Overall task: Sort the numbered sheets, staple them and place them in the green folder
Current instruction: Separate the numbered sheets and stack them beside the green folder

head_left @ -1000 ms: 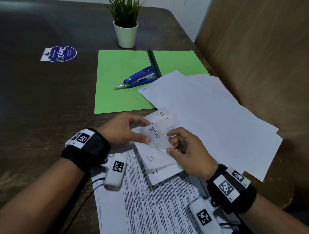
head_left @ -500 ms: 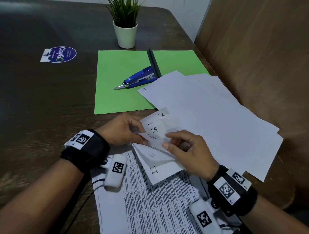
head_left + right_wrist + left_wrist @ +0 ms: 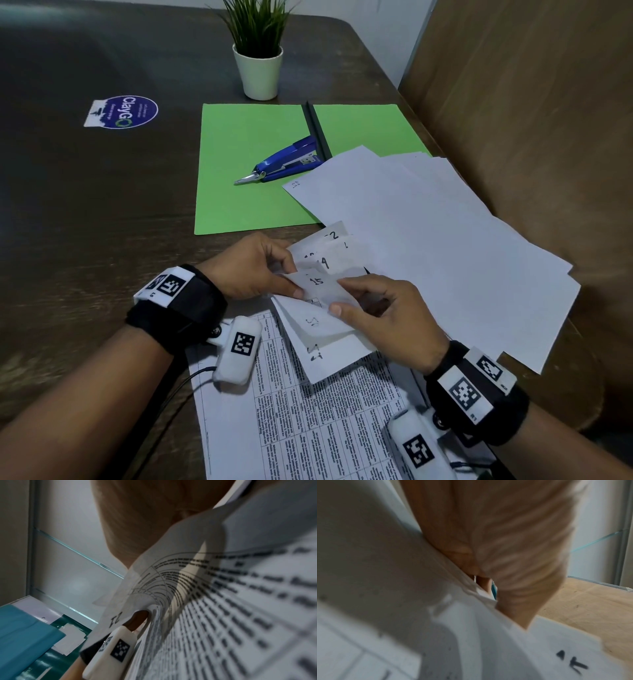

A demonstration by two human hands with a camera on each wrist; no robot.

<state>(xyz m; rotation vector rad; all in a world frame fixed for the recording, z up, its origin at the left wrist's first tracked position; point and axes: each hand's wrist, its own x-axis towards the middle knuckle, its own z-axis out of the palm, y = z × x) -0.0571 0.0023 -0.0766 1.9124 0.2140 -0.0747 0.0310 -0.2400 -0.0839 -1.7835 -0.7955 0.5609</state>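
A fan of white numbered sheets [image 3: 428,253] lies over the table's right side, its corners lifted near me. My left hand [image 3: 253,267] pinches the corners from the left, thumb on the sheet marked 15 [image 3: 317,281]. My right hand [image 3: 373,308] pinches the curled corners from the right. The numbers 22 and 19 show behind. The open green folder [image 3: 250,178] lies beyond, with a blue stapler [image 3: 284,161] on it. In the left wrist view a finger rests against the sheets [image 3: 471,635]. The right wrist view shows a curled printed sheet [image 3: 205,601].
A printed form [image 3: 308,428] lies under my wrists at the near edge. A white pot with a green plant [image 3: 262,73] stands behind the folder. A blue round sticker [image 3: 126,111] is on the dark table at the left. A brown panel [image 3: 531,120] borders the right side.
Both hands leafed through the corners: the sheet marked 24 showed on top half a second ago, and now 15 is on top. The right hand has slid slightly right.
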